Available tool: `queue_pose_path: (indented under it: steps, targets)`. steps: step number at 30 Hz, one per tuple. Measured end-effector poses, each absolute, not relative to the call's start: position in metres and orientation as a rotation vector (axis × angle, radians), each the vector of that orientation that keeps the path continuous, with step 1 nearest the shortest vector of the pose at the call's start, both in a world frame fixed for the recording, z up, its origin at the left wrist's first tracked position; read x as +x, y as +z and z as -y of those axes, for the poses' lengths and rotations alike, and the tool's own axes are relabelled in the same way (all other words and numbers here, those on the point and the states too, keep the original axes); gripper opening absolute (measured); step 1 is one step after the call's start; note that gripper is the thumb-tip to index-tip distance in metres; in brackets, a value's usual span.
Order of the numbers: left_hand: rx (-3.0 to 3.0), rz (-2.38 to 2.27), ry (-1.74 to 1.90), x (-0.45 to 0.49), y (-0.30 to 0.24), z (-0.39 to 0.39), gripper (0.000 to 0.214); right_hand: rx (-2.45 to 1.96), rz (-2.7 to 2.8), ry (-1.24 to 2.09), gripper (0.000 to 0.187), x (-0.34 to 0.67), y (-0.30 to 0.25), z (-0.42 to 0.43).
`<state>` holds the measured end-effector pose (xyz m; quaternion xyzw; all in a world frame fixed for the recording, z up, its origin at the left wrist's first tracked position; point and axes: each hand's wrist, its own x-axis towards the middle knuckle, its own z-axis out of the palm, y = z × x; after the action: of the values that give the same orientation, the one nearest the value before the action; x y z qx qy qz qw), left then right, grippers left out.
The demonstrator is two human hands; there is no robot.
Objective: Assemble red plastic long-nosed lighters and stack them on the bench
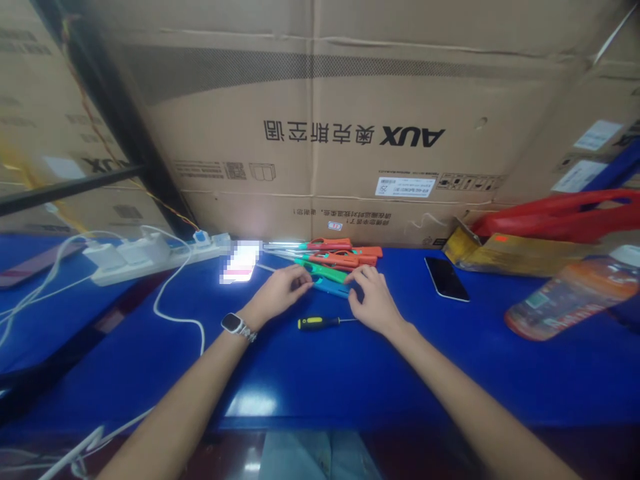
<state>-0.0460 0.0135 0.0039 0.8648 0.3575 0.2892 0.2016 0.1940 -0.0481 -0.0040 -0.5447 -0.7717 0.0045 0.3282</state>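
Observation:
A blue long-necked lighter [331, 288] lies crosswise between my two hands, its thin metal neck pointing left. My left hand [281, 291], with a watch on its wrist, pinches it with thumb and fingertips near the front of the handle. At the handle's right end, the curved fingers of my right hand [373, 298] close on it. Just behind is a green lighter [323, 271], and beyond that a pile of red and orange lighters [350, 256] against the cardboard. A yellow-and-black screwdriver [318, 323] rests in front, its tip close beneath my right hand.
A lit, blurred-out phone [242, 263] and a white power strip [160, 255] with plugs and loose cables are on the left. To the right are a dark phone [447, 279], a plastic bottle [570, 293] and a yellow box [500, 259]. A large carton [310, 87] walls the back.

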Motion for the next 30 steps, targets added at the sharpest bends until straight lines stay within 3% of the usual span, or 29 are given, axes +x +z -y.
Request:
queue_pose_path:
  steps: [5,14,24,30]
  targets:
    - [2.475,-0.983,0.800,-0.043,-0.003,-0.016,0.007,-1.473,2.037,0.092,0.018,0.195,-0.006,0.045]
    - [2.667,-1.077,0.763,-0.035,-0.006,-0.010,0.029,-1.516,2.088,0.161,0.022,0.203,-0.015,0.037]
    - [2.668,-1.035,0.617,-0.029,-0.001,-0.001,0.037,-1.369,2.095,0.617,0.026,0.239,-0.009,0.031]
    - [2.672,-0.970,0.584,-0.028,-0.001,-0.001,0.035,-1.313,2.039,0.640,0.026,0.211,-0.012,0.028]
